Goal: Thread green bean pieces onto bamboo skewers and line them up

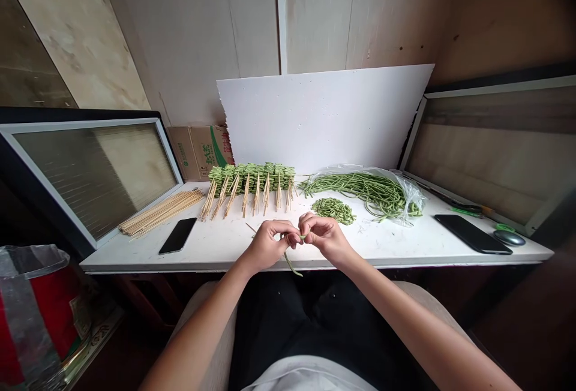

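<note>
A shirt point(306, 374) shows well before the pile point(333, 210), left hand point(272, 242) and right hand point(324, 237) pinching a bean point(291, 265) nearer it, skewered beans point(249, 174) leftward, bagged beans point(360, 190) behind-right.

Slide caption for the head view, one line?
Left hand and right hand pinch a green bean before skewered beans, a pile of short pieces and bagged long beans.

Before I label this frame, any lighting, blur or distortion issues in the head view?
Head view: wide-angle stretch, forearms splaying toward the lower corners; head view: white tabletop bright, space beneath it very dark; head view: upper right corner falls to black; head view: fingers readable, but their grip on the green bean is too small for detail.
</note>
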Tool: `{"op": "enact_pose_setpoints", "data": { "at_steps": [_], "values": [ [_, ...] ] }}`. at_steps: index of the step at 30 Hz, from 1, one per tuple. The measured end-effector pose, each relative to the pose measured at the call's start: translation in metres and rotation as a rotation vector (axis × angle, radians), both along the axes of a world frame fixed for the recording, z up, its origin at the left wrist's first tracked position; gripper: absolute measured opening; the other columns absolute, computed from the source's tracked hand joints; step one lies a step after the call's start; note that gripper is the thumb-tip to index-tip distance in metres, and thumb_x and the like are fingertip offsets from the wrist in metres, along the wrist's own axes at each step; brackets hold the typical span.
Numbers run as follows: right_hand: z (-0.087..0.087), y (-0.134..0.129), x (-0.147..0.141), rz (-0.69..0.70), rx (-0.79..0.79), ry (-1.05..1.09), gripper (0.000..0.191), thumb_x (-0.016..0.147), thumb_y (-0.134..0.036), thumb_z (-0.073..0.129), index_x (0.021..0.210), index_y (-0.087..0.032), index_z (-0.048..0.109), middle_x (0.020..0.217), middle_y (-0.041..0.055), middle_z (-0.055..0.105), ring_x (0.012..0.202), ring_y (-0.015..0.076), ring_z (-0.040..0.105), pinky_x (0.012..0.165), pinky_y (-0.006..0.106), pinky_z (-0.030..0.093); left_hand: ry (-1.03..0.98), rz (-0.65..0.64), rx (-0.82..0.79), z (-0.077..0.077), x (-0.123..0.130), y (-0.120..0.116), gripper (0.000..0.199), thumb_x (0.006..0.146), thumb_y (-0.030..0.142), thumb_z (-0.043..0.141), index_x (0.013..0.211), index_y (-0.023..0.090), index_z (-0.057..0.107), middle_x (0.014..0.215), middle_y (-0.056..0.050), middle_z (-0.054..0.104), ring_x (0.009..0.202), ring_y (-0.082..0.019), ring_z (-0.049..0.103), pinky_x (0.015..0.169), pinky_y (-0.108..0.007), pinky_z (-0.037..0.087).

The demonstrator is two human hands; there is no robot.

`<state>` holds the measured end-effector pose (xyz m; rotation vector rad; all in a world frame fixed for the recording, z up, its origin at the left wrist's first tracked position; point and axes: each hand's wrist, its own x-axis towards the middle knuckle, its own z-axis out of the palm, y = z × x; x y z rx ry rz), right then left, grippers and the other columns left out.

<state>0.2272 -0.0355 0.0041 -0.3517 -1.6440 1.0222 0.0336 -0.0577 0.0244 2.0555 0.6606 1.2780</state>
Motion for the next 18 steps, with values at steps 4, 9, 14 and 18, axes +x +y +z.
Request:
{"op": "enact_pose_setpoints", "data": {
  "at_steps": [4,9,14,18],
  "values": [
    [0.003,-0.002,-0.001,-0.200,0.176,-0.020,0.021,0.085,-0.043,0.084,0.076,-0.026,0.076,0.072,0.0041,0.067,0.082,0.0235,0.057,0.086,0.043,0.047,-0.018,0.014,-0.045,-0.001,0.002,0.000,0.030,0.097,0.032,0.068,0.073,0.015,0.075,0.068,-0.005,0.066,0.069,-0.015,0.061,0.070,-0.028,0.049],
    [0.006,-0.007,-0.003,-0.124,0.094,0.017,0.028,0.086,-0.051,0.081,0.075,-0.026,0.075,0.073,0.0041,0.063,0.081,0.0235,0.057,0.079,0.040,0.048,-0.065,-0.050,-0.111,0.001,0.002,-0.001,0.038,0.095,0.043,0.072,0.071,0.014,0.073,0.066,-0.005,0.065,0.068,-0.015,0.059,0.069,-0.029,0.049],
    [0.013,-0.009,0.004,-0.057,-0.029,0.137,0.026,0.083,-0.050,0.084,0.078,-0.026,0.074,0.081,0.0024,0.059,0.078,0.0196,0.054,0.070,0.034,0.046,-0.202,-0.022,-0.233,0.003,-0.009,0.006,0.041,0.089,0.051,0.078,0.074,0.013,0.074,0.070,-0.006,0.066,0.060,-0.012,0.054,0.057,-0.026,0.044],
    [0.018,0.004,0.023,-0.248,0.050,0.031,0.019,0.085,-0.046,0.083,0.092,-0.028,0.083,0.083,0.0042,0.063,0.081,0.0209,0.056,0.069,0.034,0.046,-0.277,-0.019,-0.282,0.004,-0.014,0.009,0.042,0.087,0.054,0.080,0.080,0.013,0.076,0.076,-0.009,0.070,0.059,-0.011,0.053,0.051,-0.023,0.037]
  ]
}}
